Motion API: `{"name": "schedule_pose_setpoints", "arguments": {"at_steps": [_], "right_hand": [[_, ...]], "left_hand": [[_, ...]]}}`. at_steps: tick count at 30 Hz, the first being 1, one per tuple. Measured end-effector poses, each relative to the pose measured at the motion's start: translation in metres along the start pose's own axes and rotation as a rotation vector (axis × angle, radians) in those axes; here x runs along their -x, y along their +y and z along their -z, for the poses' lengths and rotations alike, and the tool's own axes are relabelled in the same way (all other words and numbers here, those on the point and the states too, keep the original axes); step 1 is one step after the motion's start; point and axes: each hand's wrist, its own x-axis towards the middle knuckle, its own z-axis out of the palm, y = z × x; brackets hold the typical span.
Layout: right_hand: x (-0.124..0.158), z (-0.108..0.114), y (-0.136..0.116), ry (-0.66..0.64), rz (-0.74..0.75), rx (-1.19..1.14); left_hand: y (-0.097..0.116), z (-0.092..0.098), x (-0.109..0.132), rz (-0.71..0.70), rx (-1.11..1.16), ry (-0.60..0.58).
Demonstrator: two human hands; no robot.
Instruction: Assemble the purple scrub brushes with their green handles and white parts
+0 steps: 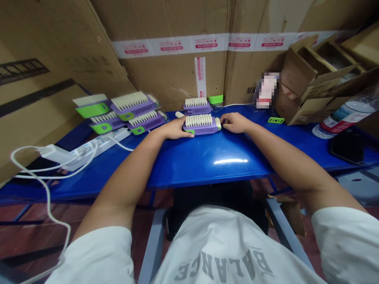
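Observation:
A purple and green scrub brush with cream bristles facing up lies on the blue table in front of me. My left hand grips its green left end, thumb along the near side, the other fingers partly hidden behind. At the brush's right end sits a cream tip. My right hand is just right of that tip, its fingers curled inward; whether anything small is in them is hidden. Directly behind lies a second purple brush, bristles up, with a bright green piece at its right.
More purple and green brushes are stacked at the left, near a white power strip with cables. On the right are open cardboard boxes, a green part, a bottle and a phone. Large cartons stand behind the table.

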Motion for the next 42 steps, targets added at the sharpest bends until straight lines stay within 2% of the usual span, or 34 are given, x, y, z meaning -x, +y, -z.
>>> {"name": "schedule_pose_setpoints", "arguments": {"at_steps": [22,42], "right_hand": [[0.0022,0.0018,-0.0045,-0.018,-0.005,0.035],[-0.0007,-0.0012,0.0020,-0.021,0.021,0.020]], "left_hand": [[-0.0032,-0.0015,0.0000,0.024,-0.012,0.005],[-0.0054,-0.0029,-0.0011,0.000,-0.002,0.021]]}}
